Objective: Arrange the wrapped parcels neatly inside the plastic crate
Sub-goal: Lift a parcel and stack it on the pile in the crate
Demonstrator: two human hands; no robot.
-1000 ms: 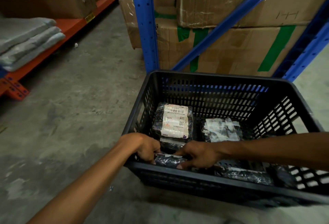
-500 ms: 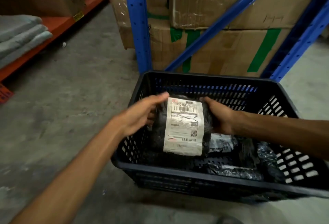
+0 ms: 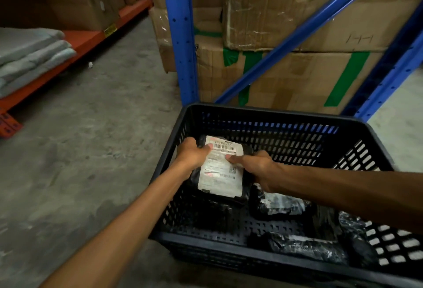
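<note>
A black slatted plastic crate (image 3: 270, 113) stands on the concrete floor. In its far left corner lies a black-wrapped parcel with a white shipping label (image 3: 220, 173). My left hand (image 3: 193, 155) grips its left edge and my right hand (image 3: 254, 168) holds its right side, thumb on the label. A second black parcel with a crumpled label (image 3: 279, 204) lies to the right on the crate floor. Another black-wrapped parcel (image 3: 306, 246) rests against the near wall, and a dark one (image 3: 357, 237) sits at the near right.
Blue rack uprights (image 3: 180, 36) and a diagonal brace (image 3: 297, 33) stand right behind the crate, with taped cardboard boxes (image 3: 297, 77) stacked inside. An orange shelf (image 3: 75, 45) at left carries folded grey bags (image 3: 29, 54) and more boxes. Bare concrete floor (image 3: 91, 150) lies to the left.
Both hands left a parcel at the crate's near wall, lifted the labelled parcel up, and now have lowered it into the far left corner.
</note>
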